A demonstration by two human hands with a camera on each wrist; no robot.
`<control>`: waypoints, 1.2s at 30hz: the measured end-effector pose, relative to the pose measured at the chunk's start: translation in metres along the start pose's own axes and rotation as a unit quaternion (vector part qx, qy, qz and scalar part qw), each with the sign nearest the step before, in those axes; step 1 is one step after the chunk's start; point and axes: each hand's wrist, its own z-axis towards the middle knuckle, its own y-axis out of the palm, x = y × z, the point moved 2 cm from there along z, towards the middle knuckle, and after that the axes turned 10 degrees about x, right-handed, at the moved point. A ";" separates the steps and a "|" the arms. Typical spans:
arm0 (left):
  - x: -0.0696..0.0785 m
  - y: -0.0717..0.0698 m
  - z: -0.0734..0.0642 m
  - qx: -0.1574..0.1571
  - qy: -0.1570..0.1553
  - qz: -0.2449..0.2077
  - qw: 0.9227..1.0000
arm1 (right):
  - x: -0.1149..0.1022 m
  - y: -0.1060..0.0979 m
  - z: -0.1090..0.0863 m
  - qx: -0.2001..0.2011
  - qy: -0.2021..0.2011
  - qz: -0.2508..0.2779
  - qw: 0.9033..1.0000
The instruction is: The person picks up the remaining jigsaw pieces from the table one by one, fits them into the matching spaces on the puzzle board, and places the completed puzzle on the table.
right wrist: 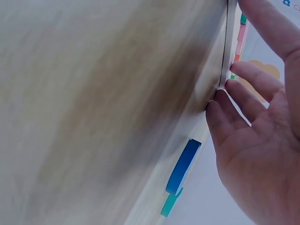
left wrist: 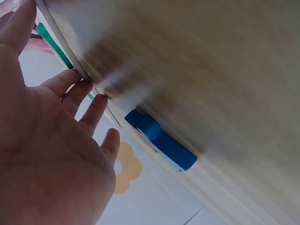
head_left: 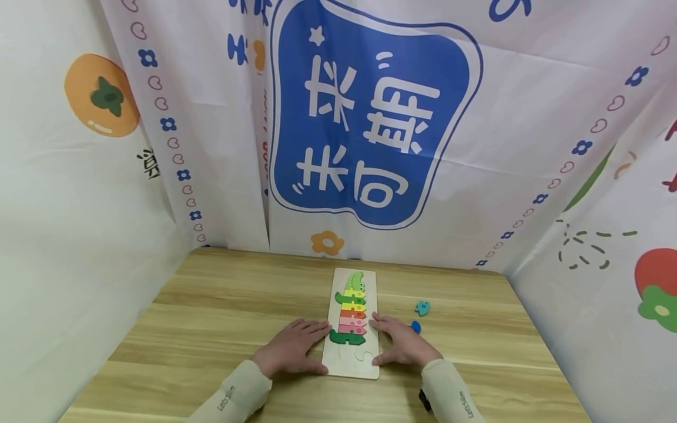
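Observation:
A pale wooden puzzle board (head_left: 349,367) lies lengthwise between the hands, with a crocodile of coloured pieces in it, from a light green head (head_left: 357,282) to a dark green piece (head_left: 347,338). Below that piece, the board shows bare wood with a curved outline. My left hand (head_left: 293,346) rests on the table, fingertips and thumb against the board's left edge. Opposite it, my right hand (head_left: 403,342) touches the right edge with fingers and thumb spread. Both wrist views show the fingers fairly straight at the board's side, not curled round it.
Just beyond the right hand lies a blue piece (head_left: 415,326), partly hidden, with a teal piece (head_left: 422,308) farther back. A blue piece (left wrist: 161,140) also shows in the left wrist view. Printed cloth (head_left: 233,205) hangs behind the wooden table (head_left: 222,305).

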 end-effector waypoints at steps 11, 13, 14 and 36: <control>-0.003 0.006 0.003 -0.001 0.000 0.001 1.000 | 0.004 0.003 -0.004 0.014 0.009 0.003 1.000; -0.004 0.006 0.001 0.000 -0.004 0.002 1.000 | 0.002 0.004 -0.005 0.016 0.002 0.004 1.000; -0.005 0.006 -0.001 0.000 -0.005 0.003 1.000 | 0.002 0.005 -0.006 0.018 -0.001 0.005 1.000; -0.002 0.002 0.002 -0.001 -0.005 -0.012 1.000 | 0.060 -0.037 -0.026 0.170 0.056 -0.027 0.983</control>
